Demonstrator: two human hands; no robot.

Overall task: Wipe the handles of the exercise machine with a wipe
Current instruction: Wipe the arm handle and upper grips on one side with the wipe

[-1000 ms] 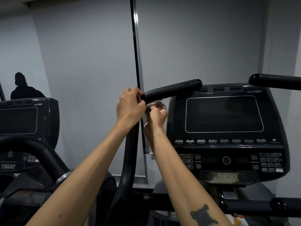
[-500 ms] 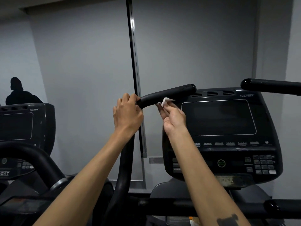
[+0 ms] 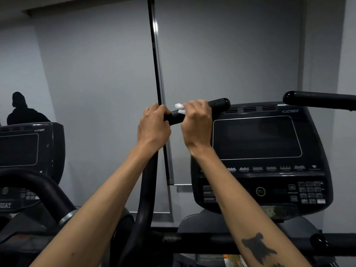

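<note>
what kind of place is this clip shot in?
Most likely a gym or fitness room. Two cardio machines stand side by side, each with a console and keypad; the neighbouring console is at left. The right hand holds a wipe on a padded handle.

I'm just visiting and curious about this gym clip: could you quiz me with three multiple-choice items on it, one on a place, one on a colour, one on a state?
1. Where is the small crumpled wipe?
A. on the console keypad
B. on the black padded left handle, under the right hand
C. on the floor

2. What colour is the wipe?
A. white
B. blue
C. yellow

3. What is the left hand doing?
A. hanging free
B. pressing a button
C. gripping the handle at its bend

Answers: 1 B, white tips stick out from the right hand's fingers curled over the handle. 2 A, it shows bright white against the black grip. 3 C, its fingers wrap the bar beside the right hand.
</note>
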